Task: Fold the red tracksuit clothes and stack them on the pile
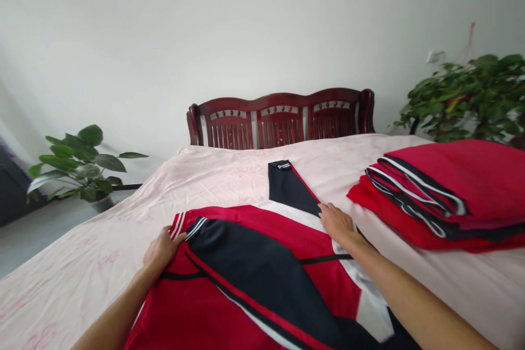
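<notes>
A red, black and white sports jacket (pixel 262 268) lies spread on the bed in front of me, one black sleeve (pixel 287 186) stretching away toward the headboard. My left hand (pixel 162 251) pinches the jacket's left edge by the striped cuff, fingers closed on the cloth. My right hand (pixel 336 221) rests on the jacket's far right edge where the black sleeve begins, fingers curled down onto the fabric.
A pile of folded red garments (pixel 443 202) with black and white trim lies on the bed's right side. The pale pink sheet (pixel 102 262) covers the bed. Behind it stand a dark wooden headboard (pixel 281 120) and leafy plants left (pixel 77 167) and right (pixel 471 98).
</notes>
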